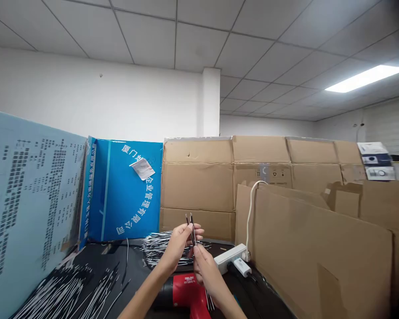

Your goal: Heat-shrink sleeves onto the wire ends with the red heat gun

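My left hand [177, 243] and my right hand [204, 266] meet above the dark table, both pinched on a pair of thin black wires [191, 228] that stand upright between the fingertips. The wire tips point up in front of the cardboard wall. Just below my hands lies a red heat gun [186, 288] on the table. Behind them a heap of black and white wires [159, 246] is piled.
A white power strip [231, 257] with a plugged adapter and white cable sits to the right. More cut wires [73, 292] spread at the lower left. Blue printed boards [126, 190] stand left, cardboard panels [315, 248] back and right.
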`<state>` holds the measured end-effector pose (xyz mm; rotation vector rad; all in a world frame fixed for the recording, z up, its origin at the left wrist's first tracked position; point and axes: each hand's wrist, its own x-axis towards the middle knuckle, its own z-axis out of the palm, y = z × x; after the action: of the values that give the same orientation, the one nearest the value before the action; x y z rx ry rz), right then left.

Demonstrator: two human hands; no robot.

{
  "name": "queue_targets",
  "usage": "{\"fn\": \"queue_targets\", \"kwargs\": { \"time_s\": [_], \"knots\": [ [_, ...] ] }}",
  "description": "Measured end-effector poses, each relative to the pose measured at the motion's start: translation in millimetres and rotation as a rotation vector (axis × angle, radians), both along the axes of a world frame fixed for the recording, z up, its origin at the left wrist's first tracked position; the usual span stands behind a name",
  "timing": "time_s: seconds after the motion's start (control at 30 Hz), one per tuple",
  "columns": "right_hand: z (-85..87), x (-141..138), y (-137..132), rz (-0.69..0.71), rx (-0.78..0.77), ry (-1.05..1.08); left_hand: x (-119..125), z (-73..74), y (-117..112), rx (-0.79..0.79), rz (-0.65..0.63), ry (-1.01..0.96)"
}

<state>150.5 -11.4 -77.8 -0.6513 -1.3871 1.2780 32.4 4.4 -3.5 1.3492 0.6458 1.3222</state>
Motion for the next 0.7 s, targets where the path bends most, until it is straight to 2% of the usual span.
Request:
{"fn": "queue_targets", "kwargs": {
  "time_s": [0.2, 0.3, 0.53, 0.7],
  "knots": [
    [1.9, 8.7, -10.6, 0.031, -0.009, -0.018, -1.0, 5.0, 1.8, 0.038, 0.064, -0.063],
    [4.0, 11.9, -14.3, 0.018, -0.024, -0.019, 1.7, 3.0, 0.7, 0.045, 0.068, -0.076],
    [1.8, 15.1, -17.1, -0.011, -0.027, -0.054, 12.5, -4.2, -6.1, 0.029, 0.026, -0.103],
    [-0.3, 13.4, -17.6, -0.031, -0.027, -0.036, 11.1, -6.2, -4.6, 0.009, -0.029, -0.078]
  ]
}}
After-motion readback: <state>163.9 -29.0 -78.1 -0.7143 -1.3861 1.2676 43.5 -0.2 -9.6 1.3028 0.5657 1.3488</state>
